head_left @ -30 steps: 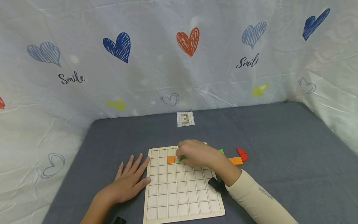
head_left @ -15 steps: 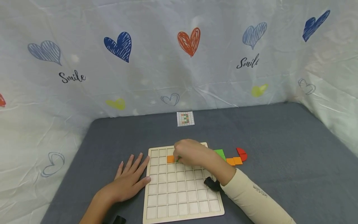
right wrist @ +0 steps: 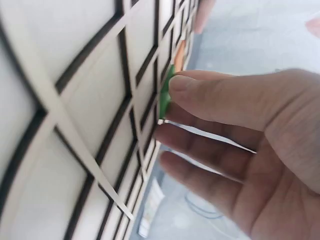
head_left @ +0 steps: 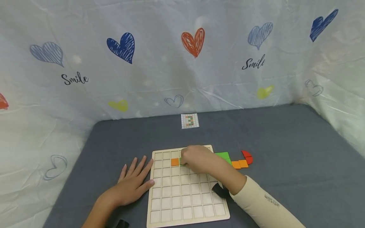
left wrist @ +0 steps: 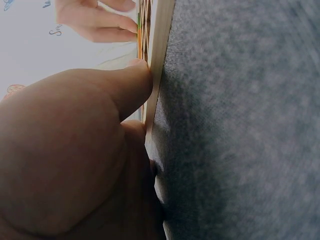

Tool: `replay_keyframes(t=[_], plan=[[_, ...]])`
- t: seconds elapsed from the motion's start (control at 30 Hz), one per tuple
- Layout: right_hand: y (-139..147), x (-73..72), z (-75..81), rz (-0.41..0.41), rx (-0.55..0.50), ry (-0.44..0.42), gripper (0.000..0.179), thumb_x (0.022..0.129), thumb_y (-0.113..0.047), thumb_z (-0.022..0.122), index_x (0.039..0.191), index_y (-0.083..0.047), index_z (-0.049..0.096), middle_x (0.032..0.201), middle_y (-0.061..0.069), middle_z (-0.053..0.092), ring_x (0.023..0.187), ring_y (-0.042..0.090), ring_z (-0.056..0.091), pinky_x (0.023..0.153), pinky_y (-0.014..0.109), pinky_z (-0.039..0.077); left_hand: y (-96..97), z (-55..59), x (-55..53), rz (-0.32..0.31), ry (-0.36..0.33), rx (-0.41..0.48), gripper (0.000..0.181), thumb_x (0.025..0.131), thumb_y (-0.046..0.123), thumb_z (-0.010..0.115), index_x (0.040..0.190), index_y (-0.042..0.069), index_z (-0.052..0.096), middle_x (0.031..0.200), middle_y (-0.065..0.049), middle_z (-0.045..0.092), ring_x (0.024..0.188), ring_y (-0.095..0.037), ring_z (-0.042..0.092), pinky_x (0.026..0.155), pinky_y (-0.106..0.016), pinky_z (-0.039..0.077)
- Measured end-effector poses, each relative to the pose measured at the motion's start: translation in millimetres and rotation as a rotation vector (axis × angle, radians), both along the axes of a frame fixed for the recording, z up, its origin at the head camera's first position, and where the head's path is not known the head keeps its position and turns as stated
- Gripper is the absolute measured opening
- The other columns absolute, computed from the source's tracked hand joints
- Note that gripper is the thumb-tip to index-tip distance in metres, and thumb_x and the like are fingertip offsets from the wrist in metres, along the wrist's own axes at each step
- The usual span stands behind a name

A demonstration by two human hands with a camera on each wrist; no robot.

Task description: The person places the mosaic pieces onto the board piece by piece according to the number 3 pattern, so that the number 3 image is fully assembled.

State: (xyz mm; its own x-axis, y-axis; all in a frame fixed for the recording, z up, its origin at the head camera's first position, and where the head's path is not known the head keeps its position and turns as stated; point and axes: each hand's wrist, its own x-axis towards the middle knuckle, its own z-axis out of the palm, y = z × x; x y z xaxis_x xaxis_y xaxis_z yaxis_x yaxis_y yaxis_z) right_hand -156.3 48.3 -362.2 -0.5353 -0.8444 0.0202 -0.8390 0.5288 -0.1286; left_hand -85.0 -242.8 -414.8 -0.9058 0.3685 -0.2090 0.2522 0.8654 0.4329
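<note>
A pale wooden grid board lies on the grey cloth. An orange square tile sits in a cell of its upper rows. Directly right of it is a green tile, partly covered by my right hand. In the right wrist view, the thumb and forefinger of that hand pinch the green tile at the board's surface, the other fingers loosely bent. My left hand lies flat with spread fingers on the cloth, its thumb and forefinger touching the board's left edge.
Right of the board lie green tiles, orange tiles and red curved pieces. Behind the board, a small card shows a coloured grid pattern. A white curtain printed with hearts surrounds the table.
My right hand went slightly left, then back right, and the green tile now lies level beside the orange one. More green tiles show beyond the wrist. The left hand stays in place.
</note>
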Motion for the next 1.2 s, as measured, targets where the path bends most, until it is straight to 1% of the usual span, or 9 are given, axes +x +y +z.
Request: replay_keyframes(t=[0.1, 0.2, 0.3, 0.4, 0.63, 0.87, 0.97, 1.07, 1.2], plan=[[9, 12.0, 1.6, -0.047, 0.084, -0.019, 0.016, 0.096, -0.004, 0.064, 0.096, -0.013, 0.078, 0.114, 0.0, 0.07, 0.102, 0.018, 0.066, 0.077, 0.029, 0.055, 1.3, -1.2, -0.6, -0.002, 0.002, -0.003, 0.077, 0.102, 0.065, 0.039, 0.163, 0.027, 0.014, 0.167, -0.006, 0.004, 0.151, -0.036, -0.007, 0.112, -0.066, -0.007], [19, 23.7, 1.7, -0.093, 0.122, -0.066, 0.025, 0.102, -0.013, 0.059, 0.125, -0.009, 0.07, 0.142, 0.004, 0.058, 0.127, 0.026, 0.056, 0.096, 0.04, 0.051, 2.5, -1.8, -0.4, -0.001, 0.005, 0.001, 0.077, 0.102, 0.064, 0.039, 0.163, 0.026, 0.015, 0.167, -0.007, 0.004, 0.151, -0.037, -0.007, 0.112, -0.066, -0.007], [26, 30.5, -0.9, -0.097, 0.092, -0.082, 0.035, 0.104, -0.017, 0.056, 0.137, -0.006, 0.061, 0.146, 0.008, 0.054, 0.134, 0.028, 0.05, 0.104, 0.043, 0.045, 2.9, -1.1, 0.6, 0.001, -0.004, 0.013, 0.077, 0.102, 0.064, 0.04, 0.163, 0.025, 0.015, 0.167, -0.007, 0.004, 0.151, -0.036, -0.007, 0.112, -0.066, -0.008], [32, 33.3, -2.6, -0.066, 0.071, -0.067, 0.037, 0.105, -0.019, 0.054, 0.137, -0.003, 0.06, 0.145, 0.01, 0.054, 0.135, 0.028, 0.049, 0.106, 0.043, 0.042, 3.6, -1.4, 1.0, -0.001, -0.026, 0.019, 0.077, 0.101, 0.064, 0.039, 0.163, 0.026, 0.014, 0.167, -0.006, 0.003, 0.151, -0.036, -0.008, 0.112, -0.066, -0.008], [58, 21.9, -1.5, -0.081, -0.018, -0.206, 0.045, 0.106, -0.026, 0.049, 0.144, -0.002, 0.055, 0.148, 0.012, 0.051, 0.142, 0.033, 0.038, 0.114, 0.047, 0.032, 2.0, -1.9, 0.6, 0.005, -0.022, 0.005, 0.077, 0.101, 0.065, 0.039, 0.163, 0.027, 0.013, 0.167, -0.005, 0.003, 0.151, -0.035, -0.008, 0.112, -0.064, -0.009], [108, 9.9, 8.1, -0.232, -0.051, -0.165, 0.031, 0.103, -0.015, 0.058, 0.128, -0.001, 0.066, 0.135, 0.018, 0.061, 0.131, 0.039, 0.05, 0.104, 0.052, 0.042, 1.4, -3.9, -1.0, 0.002, -0.028, 0.006, 0.077, 0.101, 0.066, 0.038, 0.163, 0.027, 0.013, 0.167, -0.005, 0.002, 0.151, -0.035, -0.008, 0.112, -0.064, -0.009], [131, 7.8, 12.8, -0.376, 0.01, -0.163, 0.011, 0.098, -0.011, 0.064, 0.101, -0.004, 0.072, 0.096, 0.012, 0.07, 0.092, 0.031, 0.068, 0.08, 0.046, 0.054, 1.7, -3.4, -0.9, 0.0, -0.026, 0.008, 0.077, 0.101, 0.065, 0.037, 0.163, 0.027, 0.013, 0.167, -0.005, 0.002, 0.151, -0.035, -0.008, 0.112, -0.065, -0.009], [150, 4.2, 16.3, -0.496, 0.055, -0.163, 0.01, 0.094, -0.008, 0.068, 0.085, -0.009, 0.068, 0.069, 0.0, 0.055, 0.062, 0.018, 0.053, 0.059, 0.035, 0.046, 2.1, -1.0, -0.3, 0.003, -0.019, 0.015, 0.077, 0.102, 0.065, 0.038, 0.163, 0.026, 0.014, 0.167, -0.006, 0.003, 0.151, -0.036, -0.008, 0.112, -0.065, -0.009], [167, -1.6, 18.8, -0.553, 0.029, -0.166, 0.025, 0.091, -0.003, 0.069, 0.07, -0.012, 0.058, 0.062, -0.002, 0.044, 0.056, 0.015, 0.042, 0.054, 0.03, 0.036, 2.6, 0.0, 0.2, 0.007, -0.014, 0.023, 0.077, 0.101, 0.064, 0.039, 0.163, 0.026, 0.015, 0.167, -0.006, 0.004, 0.151, -0.035, -0.008, 0.112, -0.065, -0.009]])
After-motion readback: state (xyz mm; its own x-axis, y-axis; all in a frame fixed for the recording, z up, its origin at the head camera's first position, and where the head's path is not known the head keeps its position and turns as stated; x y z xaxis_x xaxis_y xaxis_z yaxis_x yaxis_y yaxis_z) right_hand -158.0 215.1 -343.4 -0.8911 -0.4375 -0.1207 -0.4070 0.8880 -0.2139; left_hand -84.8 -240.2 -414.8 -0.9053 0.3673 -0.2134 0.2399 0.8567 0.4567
